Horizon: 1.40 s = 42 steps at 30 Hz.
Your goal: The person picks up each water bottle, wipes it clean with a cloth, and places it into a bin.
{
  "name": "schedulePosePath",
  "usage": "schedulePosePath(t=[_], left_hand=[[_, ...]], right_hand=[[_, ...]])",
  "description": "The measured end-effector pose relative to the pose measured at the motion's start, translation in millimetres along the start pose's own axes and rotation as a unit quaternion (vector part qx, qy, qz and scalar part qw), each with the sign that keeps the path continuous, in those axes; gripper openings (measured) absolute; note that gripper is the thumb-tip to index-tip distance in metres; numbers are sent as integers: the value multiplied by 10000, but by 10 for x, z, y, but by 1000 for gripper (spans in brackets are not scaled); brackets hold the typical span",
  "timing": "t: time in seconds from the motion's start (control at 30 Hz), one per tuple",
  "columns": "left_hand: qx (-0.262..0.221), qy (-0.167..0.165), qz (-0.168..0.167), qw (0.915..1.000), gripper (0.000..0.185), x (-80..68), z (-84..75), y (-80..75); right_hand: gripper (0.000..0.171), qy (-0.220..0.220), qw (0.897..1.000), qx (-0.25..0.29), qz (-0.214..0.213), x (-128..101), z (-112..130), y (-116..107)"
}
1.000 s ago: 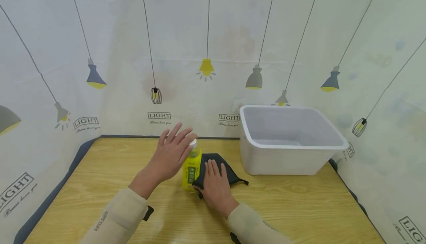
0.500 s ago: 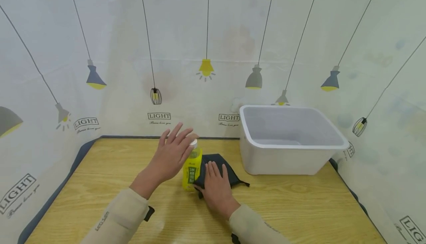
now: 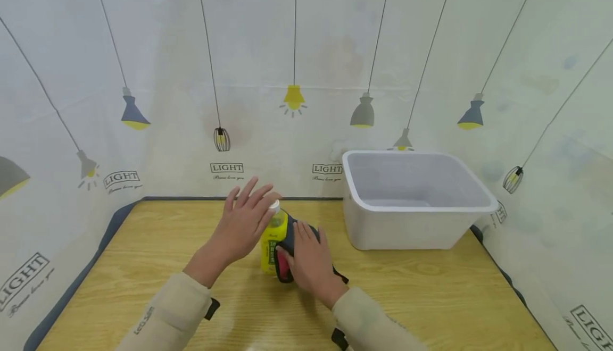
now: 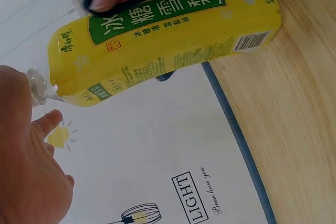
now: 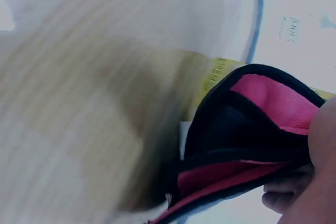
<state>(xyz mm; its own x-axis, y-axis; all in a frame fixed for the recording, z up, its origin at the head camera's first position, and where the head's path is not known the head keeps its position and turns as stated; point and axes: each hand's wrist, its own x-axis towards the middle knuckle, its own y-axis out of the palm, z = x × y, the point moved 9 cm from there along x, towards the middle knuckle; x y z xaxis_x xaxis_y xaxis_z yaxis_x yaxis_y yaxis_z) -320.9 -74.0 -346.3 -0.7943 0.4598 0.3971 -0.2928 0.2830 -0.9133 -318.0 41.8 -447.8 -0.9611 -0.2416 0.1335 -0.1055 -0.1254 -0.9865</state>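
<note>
A yellow drink bottle (image 3: 273, 238) with a white cap (image 3: 274, 206) stands on the wooden table (image 3: 143, 244). My left hand (image 3: 241, 223) has its fingers straight and spread, and its palm rests against the cap. In the left wrist view the bottle (image 4: 168, 40) fills the top and the left palm (image 4: 26, 177) sits beside the cap (image 4: 35, 84). My right hand (image 3: 310, 255) grips a black cloth with pink lining (image 3: 282, 267) and holds it against the bottle's right side. The right wrist view shows the cloth (image 5: 247, 129) folded open, with fingertips (image 5: 281, 200) curled under it.
A white plastic tub (image 3: 412, 228) stands at the back right of the table, close to the right hand. Printed curtain walls (image 3: 143, 74) enclose the table on three sides. A dark blue border (image 3: 96, 244) runs along the table's left and far edges.
The right hand, which lay flat on the cloth on the table, has lifted the cloth's edge and brought it up against the bottle, showing pink lining. The left hand has stayed at the cap.
</note>
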Motion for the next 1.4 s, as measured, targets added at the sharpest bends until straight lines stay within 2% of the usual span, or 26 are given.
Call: schedulePosePath(t=[0.17, 0.37, 0.5, 0.73, 1.0, 1.13, 1.4], left_hand=[[-7, -17, 19, 10000, 44, 0, 0, -12], [-28, -8, -28, 10000, 44, 11, 3, -9], [-32, 1, -69, 10000, 43, 12, 5, -4], [36, 10, -36, 10000, 42, 12, 5, 12], [95, 11, -44, 9999, 42, 10, 11, 10], [49, -18, -18, 10000, 42, 6, 13, 12], [-14, -34, -57, 10000, 42, -3, 10, 5]], right_hand=[[73, -12, 9989, 400, -225, 15, 0, -222], [70, -44, 9980, 492, -405, 54, 2, -410], [69, -107, 9978, 393, -522, 74, 35, -547], [72, -251, 9979, -119, -587, 108, 161, -767], [82, -200, 9973, -664, -244, 125, 219, -727], [85, -223, 9945, -981, -299, 123, 230, -703], [86, -277, 9909, -1251, -426, 113, 228, -673]])
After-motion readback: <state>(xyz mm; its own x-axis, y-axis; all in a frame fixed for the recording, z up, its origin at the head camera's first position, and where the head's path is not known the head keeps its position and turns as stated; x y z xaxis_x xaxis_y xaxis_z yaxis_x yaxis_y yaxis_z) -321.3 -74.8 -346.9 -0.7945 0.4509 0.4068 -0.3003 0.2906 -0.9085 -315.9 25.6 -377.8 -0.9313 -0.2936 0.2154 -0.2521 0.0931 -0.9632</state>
